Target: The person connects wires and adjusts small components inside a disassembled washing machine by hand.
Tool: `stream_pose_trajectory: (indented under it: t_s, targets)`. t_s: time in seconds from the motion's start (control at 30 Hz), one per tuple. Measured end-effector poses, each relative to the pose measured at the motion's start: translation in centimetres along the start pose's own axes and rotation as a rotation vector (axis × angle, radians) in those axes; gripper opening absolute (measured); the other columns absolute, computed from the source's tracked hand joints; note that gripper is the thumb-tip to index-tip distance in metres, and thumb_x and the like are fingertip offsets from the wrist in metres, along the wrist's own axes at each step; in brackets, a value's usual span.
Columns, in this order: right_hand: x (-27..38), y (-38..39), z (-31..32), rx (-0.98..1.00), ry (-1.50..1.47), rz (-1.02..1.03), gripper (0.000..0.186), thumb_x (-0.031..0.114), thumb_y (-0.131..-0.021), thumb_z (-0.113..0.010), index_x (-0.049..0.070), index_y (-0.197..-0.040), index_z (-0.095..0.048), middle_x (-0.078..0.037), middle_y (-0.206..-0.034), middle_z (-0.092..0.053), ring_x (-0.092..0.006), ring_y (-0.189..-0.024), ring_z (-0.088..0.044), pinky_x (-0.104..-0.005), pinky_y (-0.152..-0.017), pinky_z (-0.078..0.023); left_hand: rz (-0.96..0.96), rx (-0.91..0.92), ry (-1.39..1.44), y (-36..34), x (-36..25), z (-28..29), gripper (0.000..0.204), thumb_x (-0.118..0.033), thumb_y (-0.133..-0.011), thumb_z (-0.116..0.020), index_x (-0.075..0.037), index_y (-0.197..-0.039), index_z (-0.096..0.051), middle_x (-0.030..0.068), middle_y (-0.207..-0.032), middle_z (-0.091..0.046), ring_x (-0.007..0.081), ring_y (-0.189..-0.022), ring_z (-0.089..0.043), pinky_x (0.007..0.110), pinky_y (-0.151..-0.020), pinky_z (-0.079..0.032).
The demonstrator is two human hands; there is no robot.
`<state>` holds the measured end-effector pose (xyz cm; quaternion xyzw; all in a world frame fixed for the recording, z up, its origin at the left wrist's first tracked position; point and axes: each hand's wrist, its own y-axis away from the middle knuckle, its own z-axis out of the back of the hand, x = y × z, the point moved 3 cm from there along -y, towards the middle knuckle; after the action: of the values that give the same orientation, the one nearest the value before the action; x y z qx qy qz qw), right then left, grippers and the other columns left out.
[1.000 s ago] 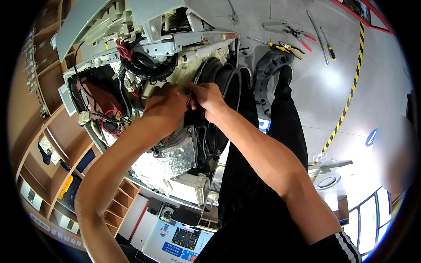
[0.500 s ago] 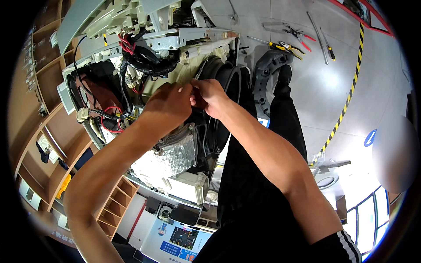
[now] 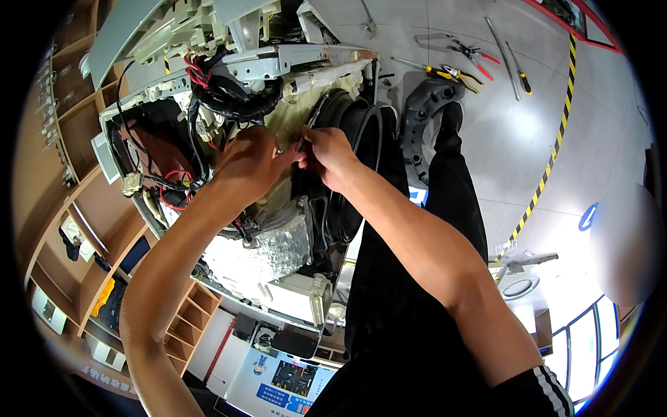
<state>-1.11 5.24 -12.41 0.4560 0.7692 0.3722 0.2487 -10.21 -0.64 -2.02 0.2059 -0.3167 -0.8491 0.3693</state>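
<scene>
An opened-up machine, like a front-loading washing machine, stands before me with its panels off. Its black ribbed rubber door seal circles the opening. My right hand is at the seal's left edge, thumb and fingers pinched on a thin metal wire, which looks like the seal's clamp. Close by, my left hand reaches over the cream tub, its fingers curled and its thumb toward the right hand. What it grips is hidden. Below the hands lies a foil-wrapped part.
Black-wrapped cables and red wires hang left of the hands. A grey curved counterweight lies by my foot. Pliers, red-handled pliers and a screwdriver are on the floor. Wooden shelves stand at left.
My left hand has shifted slightly left and down, away from the right hand, opening a gap where the thin wire shows. The right hand stays nearly in place.
</scene>
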Motion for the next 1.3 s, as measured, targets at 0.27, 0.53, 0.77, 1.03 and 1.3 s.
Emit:
stream_pose_trajectory:
  t_s: [0.27,0.53,0.77,1.03,1.3]
  targets:
    - [0.1,-0.6,0.0,-0.121,0.182,-0.002,0.028,0.021,-0.089,-0.052,-0.003,-0.076,-0.058,-0.010,-0.063,-0.061,-0.0179,-0.050,-0.059,-0.0262,-0.044,-0.047,-0.081,-0.008,-0.318,0.2,-1.9,-0.5,0.017,-0.015,-0.074,-0.063,0.000,-0.080,-0.059,0.0158,-0.100,-0.055,0.0303,-0.094,-0.055,0.038,-0.072,-0.049]
    - [0.7,-0.5,0.8,-0.116,0.151,-0.024,0.026,0.025,-0.084,-0.062,0.004,-0.070,-0.056,-0.005,-0.060,-0.059,-0.0133,-0.047,-0.053,-0.0252,-0.040,-0.039,-0.391,-0.234,-0.406,-0.7,-3.9,-0.4,0.008,-0.009,-0.069,-0.055,-0.005,-0.077,-0.054,0.0077,-0.083,-0.049,0.0246,-0.081,-0.054,0.034,-0.066,-0.050]
    - [0.3,-0.3,1.2,-0.145,0.180,0.089,0.025,0.016,-0.080,-0.061,0.002,-0.060,-0.053,-0.007,-0.056,-0.057,-0.0137,-0.043,-0.049,-0.0265,-0.041,-0.037,-0.134,-0.045,-0.162,-0.3,-3.5,-1.4,0.018,-0.018,-0.072,-0.066,-0.005,-0.082,-0.058,0.0066,-0.087,-0.051,0.0233,-0.085,-0.054,0.036,-0.071,-0.048]
    - [0.2,0.0,0.8,-0.204,0.224,0.085,0.021,0.012,-0.084,-0.057,0.000,-0.067,-0.055,-0.006,-0.054,-0.053,-0.0121,-0.041,-0.044,-0.0255,-0.037,-0.031,-0.246,0.061,-0.243,1.3,-4.3,0.6,0.030,-0.031,-0.074,-0.067,-0.003,-0.083,-0.062,0.0087,-0.098,-0.052,0.0275,-0.096,-0.052,0.039,-0.080,-0.044]
    - [1.5,1.1,0.5,-0.241,0.641,0.100,0.026,0.015,-0.079,-0.062,-0.004,-0.062,-0.062,-0.008,-0.052,-0.058,-0.0129,-0.042,-0.052,-0.0283,-0.041,-0.042,-0.112,0.281,-0.250,1.2,-4.1,-0.3,0.035,-0.036,-0.081,-0.061,-0.001,-0.080,-0.063,0.0109,-0.108,-0.051,0.0310,-0.104,-0.047,0.041,-0.083,-0.042]
